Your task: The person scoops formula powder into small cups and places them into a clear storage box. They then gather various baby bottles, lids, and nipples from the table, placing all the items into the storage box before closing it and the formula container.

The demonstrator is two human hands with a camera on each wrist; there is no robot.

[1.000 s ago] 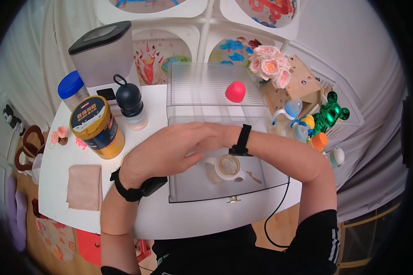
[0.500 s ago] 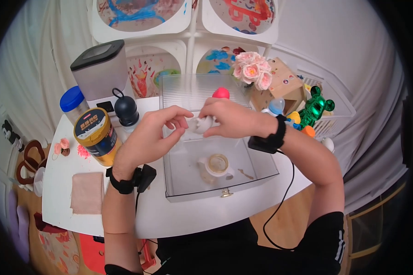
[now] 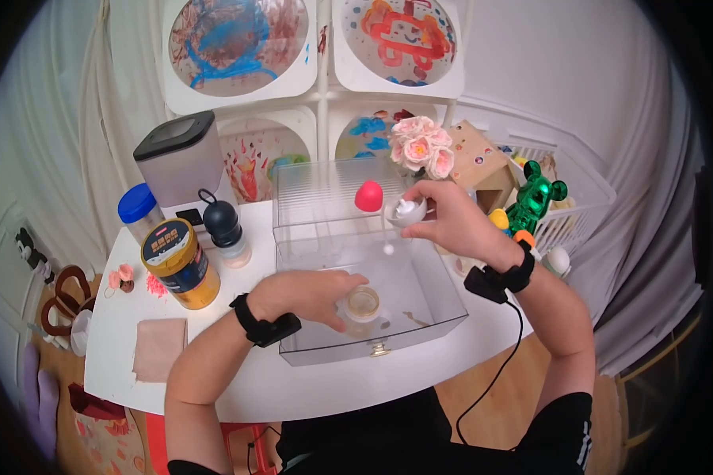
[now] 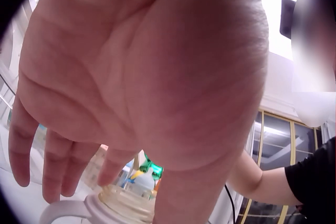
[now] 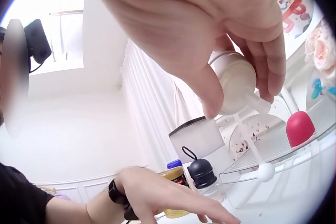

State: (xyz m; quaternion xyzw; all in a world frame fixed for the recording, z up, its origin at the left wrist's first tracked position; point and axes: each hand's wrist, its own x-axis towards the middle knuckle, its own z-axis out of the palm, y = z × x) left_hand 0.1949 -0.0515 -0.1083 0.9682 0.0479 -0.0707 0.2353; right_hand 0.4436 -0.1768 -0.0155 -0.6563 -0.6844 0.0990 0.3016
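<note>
Head view: at the centre of the frame stands a clear plastic box [image 3: 444, 305] on the white table [image 3: 309, 388]. The left hand [image 3: 309, 294] reaches into the box, its fingers spread over the mouth of the open bottle [image 3: 363, 305] on the box floor. The right hand [image 3: 444, 212] is raised at upper right of the box, pinching a white lid [image 3: 405, 211] with a thin straw and small ball hanging under it. A red egg shape [image 3: 367, 195] sits behind the box. At left stand a yellow tin [image 3: 179, 263], a dark-capped bottle [image 3: 224, 229], a blue-lidded jar [image 3: 140, 212] and a grey machine [image 3: 181, 158]; a folded cloth [image 3: 159, 349] lies at lower left. Pink flowers [image 3: 417, 148] and a green bear figure [image 3: 535, 198] crowd the right

Left wrist view: the palm fills the frame, fingers fairly straight, tips just above the bottle's rim [image 4: 123, 208] at the bottom edge

Right wrist view: thumb and fingers grip the lid [image 5: 236, 85] at upper centre; the left hand lies below
</note>
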